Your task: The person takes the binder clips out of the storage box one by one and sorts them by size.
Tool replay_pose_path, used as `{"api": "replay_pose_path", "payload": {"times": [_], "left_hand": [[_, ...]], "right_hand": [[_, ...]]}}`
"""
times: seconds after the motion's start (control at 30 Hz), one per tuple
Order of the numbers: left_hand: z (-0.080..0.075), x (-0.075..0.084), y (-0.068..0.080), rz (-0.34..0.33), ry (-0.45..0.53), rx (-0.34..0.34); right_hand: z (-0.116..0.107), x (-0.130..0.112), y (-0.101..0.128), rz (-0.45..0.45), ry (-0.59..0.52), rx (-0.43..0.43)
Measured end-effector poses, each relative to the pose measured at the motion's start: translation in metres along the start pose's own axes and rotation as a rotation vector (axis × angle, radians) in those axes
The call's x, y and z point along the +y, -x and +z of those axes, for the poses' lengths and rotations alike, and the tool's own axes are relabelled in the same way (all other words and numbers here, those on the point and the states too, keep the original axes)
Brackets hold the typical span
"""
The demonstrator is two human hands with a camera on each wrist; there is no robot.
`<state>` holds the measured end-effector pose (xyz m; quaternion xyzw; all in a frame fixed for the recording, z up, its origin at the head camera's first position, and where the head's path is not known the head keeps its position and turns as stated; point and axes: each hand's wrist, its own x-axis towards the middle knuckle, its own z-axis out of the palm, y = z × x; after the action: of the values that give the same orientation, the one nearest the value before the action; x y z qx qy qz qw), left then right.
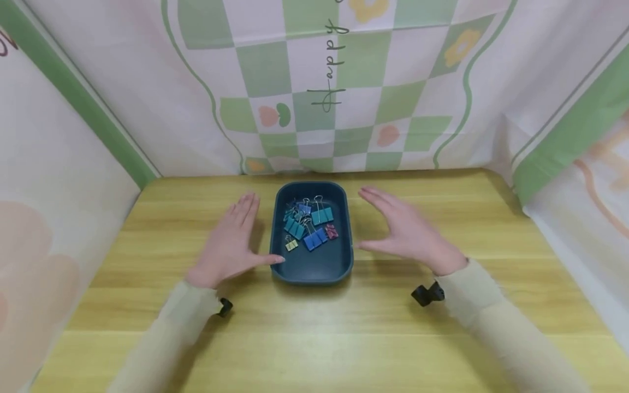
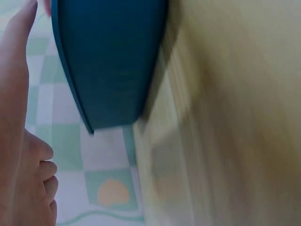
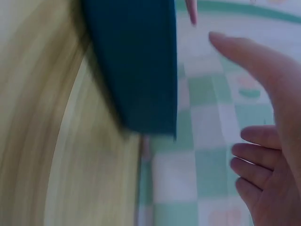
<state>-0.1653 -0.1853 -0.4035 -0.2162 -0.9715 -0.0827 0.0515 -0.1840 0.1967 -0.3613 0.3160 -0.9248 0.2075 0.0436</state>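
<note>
My left hand [image 1: 228, 243] lies flat, fingers straight, thumb at the dark blue plastic tray [image 1: 312, 269] of coloured binder clips [image 1: 308, 222] mid-table. Right hand [image 1: 405, 232] spread, just beside. Approach stage, I judge; next, both sides need a firm hold.

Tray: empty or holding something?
Holding something: the tray has a cluster of coloured binder clips in its far half; the near half is bare.
</note>
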Motion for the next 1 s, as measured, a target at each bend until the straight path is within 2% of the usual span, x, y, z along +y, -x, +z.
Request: {"api": "replay_pose_path", "payload": {"times": [0.23,0.4,0.57,1.0], "left_hand": [[0.007,0.023,0.002,0.027,0.034,-0.026],[0.013,0.034,0.004,0.038,0.04,-0.051],[0.022,0.037,0.005,0.032,0.06,-0.062],[0.024,0.036,0.005,0.031,0.097,-0.073]], "right_hand": [[0.017,-0.03,-0.027,-0.089,0.022,-0.115],[0.037,-0.033,-0.051,-0.13,0.107,-0.181],[0.055,-0.031,-0.067,-0.165,0.153,-0.208],[0.067,-0.037,-0.084,-0.085,0.152,-0.324]]}}
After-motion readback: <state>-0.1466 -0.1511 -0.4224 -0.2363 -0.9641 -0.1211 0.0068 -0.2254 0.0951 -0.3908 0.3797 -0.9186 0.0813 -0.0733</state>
